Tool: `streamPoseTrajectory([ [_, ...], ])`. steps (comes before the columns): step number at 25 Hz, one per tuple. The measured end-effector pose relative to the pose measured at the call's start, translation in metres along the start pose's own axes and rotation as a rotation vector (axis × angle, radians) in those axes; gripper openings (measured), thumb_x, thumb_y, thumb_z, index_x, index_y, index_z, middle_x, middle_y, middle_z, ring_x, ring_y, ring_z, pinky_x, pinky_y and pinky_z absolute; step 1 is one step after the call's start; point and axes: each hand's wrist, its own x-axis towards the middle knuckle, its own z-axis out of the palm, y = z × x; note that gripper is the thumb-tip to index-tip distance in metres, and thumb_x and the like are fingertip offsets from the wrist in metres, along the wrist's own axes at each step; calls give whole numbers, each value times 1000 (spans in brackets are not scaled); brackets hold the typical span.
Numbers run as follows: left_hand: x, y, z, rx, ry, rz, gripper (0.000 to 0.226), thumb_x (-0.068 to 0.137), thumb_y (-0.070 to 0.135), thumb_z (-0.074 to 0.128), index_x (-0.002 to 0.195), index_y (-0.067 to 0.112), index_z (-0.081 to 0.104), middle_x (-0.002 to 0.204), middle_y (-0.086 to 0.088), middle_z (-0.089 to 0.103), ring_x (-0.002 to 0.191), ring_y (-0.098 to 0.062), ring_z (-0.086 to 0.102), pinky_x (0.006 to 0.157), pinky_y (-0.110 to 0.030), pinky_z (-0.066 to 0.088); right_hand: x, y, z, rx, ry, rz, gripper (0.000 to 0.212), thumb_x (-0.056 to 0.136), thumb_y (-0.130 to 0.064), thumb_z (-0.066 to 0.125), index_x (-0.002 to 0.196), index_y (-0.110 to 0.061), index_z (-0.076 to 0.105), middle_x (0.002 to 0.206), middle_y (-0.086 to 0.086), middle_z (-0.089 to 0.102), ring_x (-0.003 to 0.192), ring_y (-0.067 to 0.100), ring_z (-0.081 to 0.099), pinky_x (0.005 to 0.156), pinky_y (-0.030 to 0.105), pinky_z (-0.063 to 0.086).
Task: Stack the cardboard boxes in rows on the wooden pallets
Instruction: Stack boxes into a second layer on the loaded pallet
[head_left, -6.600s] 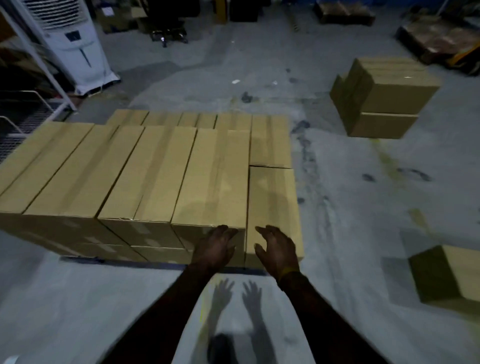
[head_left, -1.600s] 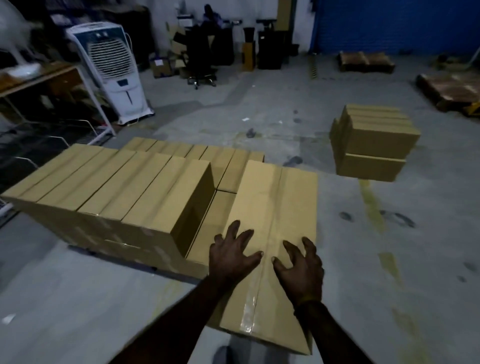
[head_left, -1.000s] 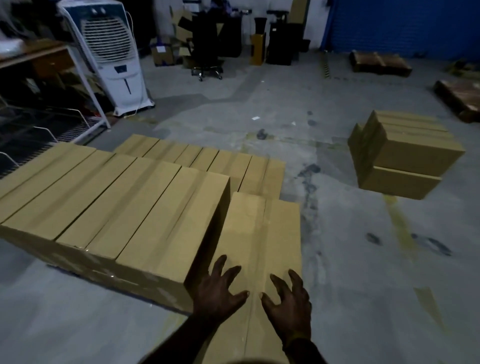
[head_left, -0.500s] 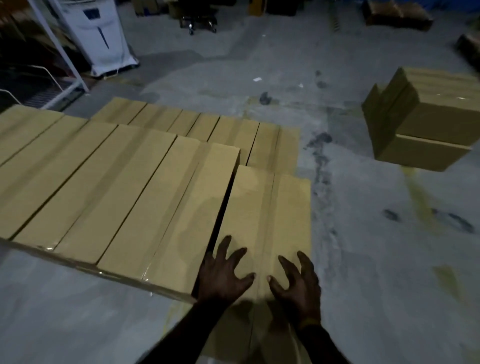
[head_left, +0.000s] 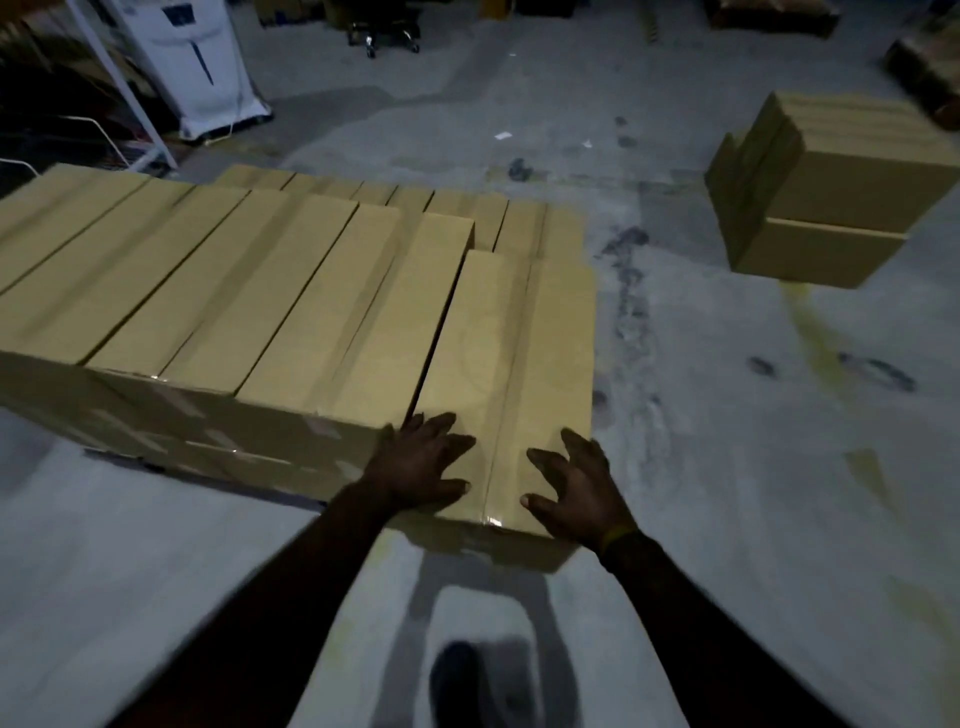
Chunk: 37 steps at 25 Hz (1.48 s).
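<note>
A long cardboard box lies at the right end of a row of several like boxes stacked on a pallet that is almost wholly hidden beneath them. A lower row of boxes shows behind. My left hand lies flat with spread fingers on the near left corner of the long box. My right hand rests with spread fingers on its near right corner. The box's near end sticks out a little past the row's front face.
A separate stack of cardboard boxes stands on the concrete floor at the right. A white air cooler and a metal rack stand at the back left. Wooden pallets lie at the far right. My shoe shows below.
The long box has come down onto the stack and slid forward beside the row. My hands have spread apart toward its two near corners. The view has tilted down.
</note>
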Motion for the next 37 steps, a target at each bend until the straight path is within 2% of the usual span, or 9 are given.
streamPoseTrajectory([
  [4, -33, -14, 7, 16, -24, 75, 71, 81, 56, 68, 145, 51, 36, 164, 7, 15, 148, -24, 22, 111, -56, 32, -49, -3, 14, -46, 12, -83, 59, 86, -43, 70, 141, -39, 49, 161, 9, 20, 149, 32, 13, 121, 36, 7],
  [9, -34, -14, 0, 114, 3, 92, 69, 83, 45, 69, 144, 48, 37, 161, 7, 22, 145, -19, 27, 110, -61, 29, -45, -14, 14, -23, 79, -86, 46, 92, -20, 64, 135, -31, 58, 155, 13, 33, 146, 31, 20, 121, 38, 16],
  [12, -26, -28, -7, 180, -28, 138, 76, 83, 46, 69, 148, 48, 30, 162, 9, 18, 145, -21, 25, 109, -60, 30, -34, -9, 11, -15, 85, -111, 44, 91, -18, 66, 133, -27, 61, 151, 13, 38, 144, 29, 25, 119, 38, 22],
  [16, -8, -36, -14, 144, -36, 148, 78, 83, 41, 72, 149, 46, 30, 162, 8, 18, 145, -24, 23, 108, -61, 32, -15, -3, 5, 9, 115, -147, 42, 89, -17, 70, 129, -25, 64, 144, 17, 47, 140, 29, 33, 115, 37, 31],
  [19, 5, -40, -20, 91, -13, 183, 78, 82, 36, 75, 148, 41, 36, 161, 4, 25, 142, -24, 32, 108, -48, 40, -2, -2, -2, 1, 125, -148, 42, 88, -15, 70, 129, -23, 64, 144, 18, 46, 139, 31, 34, 114, 40, 31],
  [22, 10, -40, -26, 86, 30, 168, 71, 85, 32, 73, 147, 39, 40, 160, 6, 28, 137, -19, 39, 99, -37, 45, 11, 0, -8, 1, 132, -147, 42, 87, -15, 71, 128, -25, 65, 144, 17, 46, 139, 29, 34, 113, 37, 31],
  [24, 12, -38, -30, 87, 55, 167, 66, 87, 31, 72, 146, 38, 42, 159, 6, 29, 135, -17, 43, 96, -36, 46, 18, 2, -10, -2, 131, -139, 43, 87, -16, 72, 128, -26, 65, 144, 16, 46, 139, 29, 35, 112, 35, 31],
  [32, 19, -34, -33, 87, 110, 161, 60, 89, 27, 70, 144, 36, 46, 158, 4, 33, 135, -18, 44, 100, -35, 46, 29, 4, -17, 20, 130, -125, 41, 88, -18, 72, 128, -26, 65, 145, 13, 43, 137, 28, 38, 112, 36, 34],
  [37, 22, -33, -34, 88, 143, 156, 57, 90, 32, 69, 142, 42, 46, 158, 9, 34, 135, -17, 45, 100, -34, 47, 34, 8, -21, 16, 116, -120, 42, 88, -18, 72, 128, -26, 65, 147, 13, 42, 137, 28, 37, 110, 33, 31],
])
